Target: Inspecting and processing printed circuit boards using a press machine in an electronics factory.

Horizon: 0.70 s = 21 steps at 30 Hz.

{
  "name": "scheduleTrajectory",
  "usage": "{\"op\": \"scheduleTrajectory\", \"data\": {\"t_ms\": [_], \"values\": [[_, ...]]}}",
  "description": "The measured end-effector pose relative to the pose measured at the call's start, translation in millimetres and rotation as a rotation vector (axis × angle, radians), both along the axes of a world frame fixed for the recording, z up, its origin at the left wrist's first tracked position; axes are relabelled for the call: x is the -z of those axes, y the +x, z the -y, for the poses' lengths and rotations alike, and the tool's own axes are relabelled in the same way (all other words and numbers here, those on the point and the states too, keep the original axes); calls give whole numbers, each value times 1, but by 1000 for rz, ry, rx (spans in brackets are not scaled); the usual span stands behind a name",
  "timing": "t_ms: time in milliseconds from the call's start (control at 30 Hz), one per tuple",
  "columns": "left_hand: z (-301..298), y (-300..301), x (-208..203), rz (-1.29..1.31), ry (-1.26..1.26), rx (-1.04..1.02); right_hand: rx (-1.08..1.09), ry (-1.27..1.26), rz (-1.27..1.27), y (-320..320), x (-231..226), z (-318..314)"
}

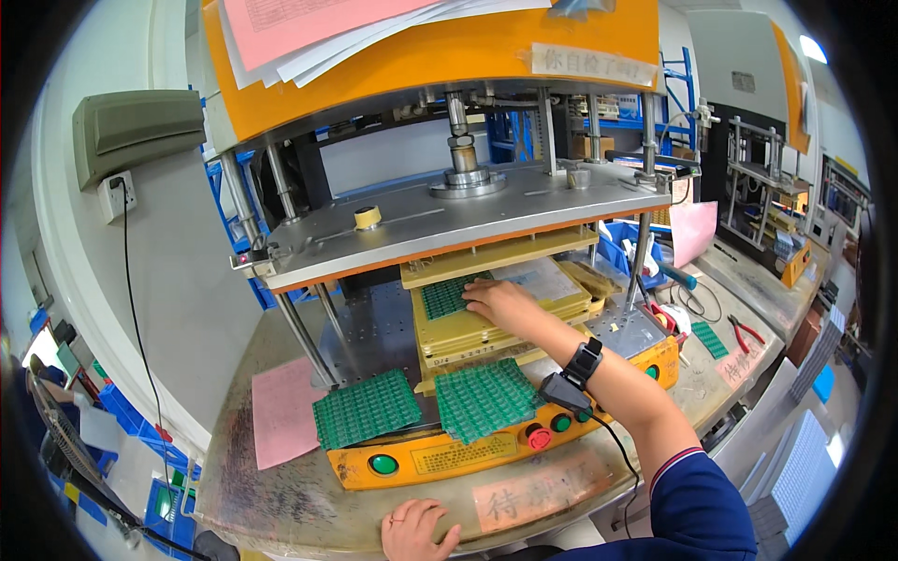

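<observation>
My right hand (500, 304) reaches into the press with its fingertips on a green circuit board panel (443, 299). That panel lies in a yellow fixture (449, 333), under the raised upper plate (505, 252); the hand covers its right part. My left hand (418, 529) rests on the front edge of the worktable, fingers loosely bent, thumb apart, holding nothing. Between the hands, a stack of green panels (485, 399) lies on the front of the press base. Another green panel pile (368, 409) sits to its left, partly over a pink sheet (283, 411).
Metal columns (304, 341) flank the fixture. Along the orange front panel are a red stop button (538, 437) and green buttons (383, 464). A black cable (622, 449) hangs from the wrist device. Red-handled pliers (745, 333) and a small green panel (710, 340) lie at right.
</observation>
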<state>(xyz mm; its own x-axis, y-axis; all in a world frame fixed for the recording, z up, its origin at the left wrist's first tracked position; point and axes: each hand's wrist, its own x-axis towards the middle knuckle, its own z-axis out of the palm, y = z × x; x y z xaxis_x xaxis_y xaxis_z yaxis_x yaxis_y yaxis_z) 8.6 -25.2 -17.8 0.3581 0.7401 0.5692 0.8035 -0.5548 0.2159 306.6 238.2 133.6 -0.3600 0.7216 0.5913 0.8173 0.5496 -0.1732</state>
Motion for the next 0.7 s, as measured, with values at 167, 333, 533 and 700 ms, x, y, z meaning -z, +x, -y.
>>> {"op": "scheduleTrajectory", "data": {"t_ms": [167,333,533,700], "values": [[-3,-2,0,36,-29,-24,111,-21,140,-4,-9,35],[-9,-13,8,184,-80,-10,-179,-1,268,-12,1,139],[-16,-6,-5,99,-64,-253,-135,81,329,-15,36,172],[-19,2,-7,-20,-28,-296,-116,181,293,-16,44,173]]}}
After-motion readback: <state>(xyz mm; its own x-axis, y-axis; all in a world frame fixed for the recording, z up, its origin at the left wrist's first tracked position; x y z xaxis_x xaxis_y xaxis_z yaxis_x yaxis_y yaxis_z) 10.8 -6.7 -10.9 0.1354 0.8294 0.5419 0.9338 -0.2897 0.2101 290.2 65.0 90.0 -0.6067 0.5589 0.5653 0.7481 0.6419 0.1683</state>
